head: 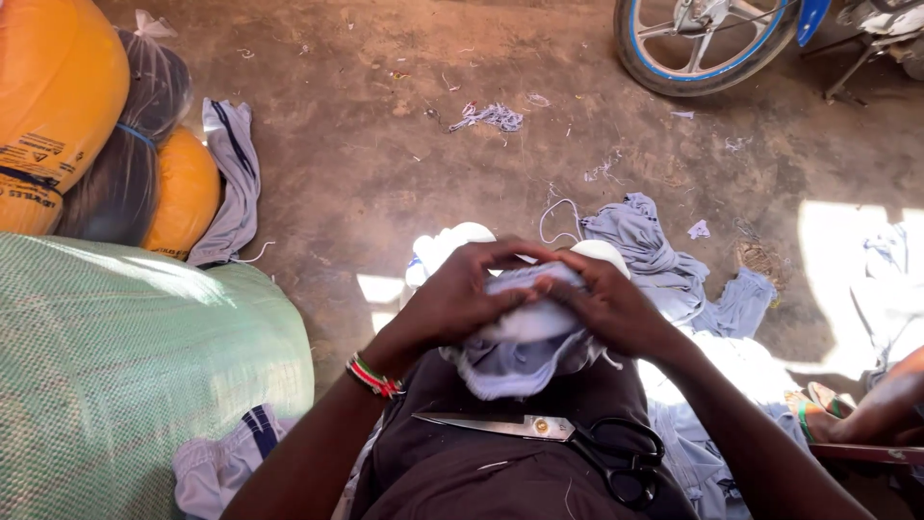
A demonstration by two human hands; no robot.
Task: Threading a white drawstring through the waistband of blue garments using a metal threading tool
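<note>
My left hand (pixel 460 294) and my right hand (pixel 608 300) both grip a bunched piece of pale blue-grey cloth (pixel 525 351) held over my lap. The fingertips meet at the top of the bundle. A beaded bracelet (pixel 373 376) circles my left wrist. Large scissors (pixel 558 438) with black handles lie shut across my dark-clothed lap, blades pointing left, just below the cloth. White shoe toes (pixel 460 239) show beyond my hands.
A big green woven sack (pixel 125 356) fills the left. Orange bags (pixel 58 96) and a dark plastic bag stand behind it. Blue-grey garments (pixel 664 265) and scraps (pixel 489 117) lie on the dirt floor. A bicycle wheel (pixel 707 43) is at top right; another person's sandalled foot (pixel 818 400) at right.
</note>
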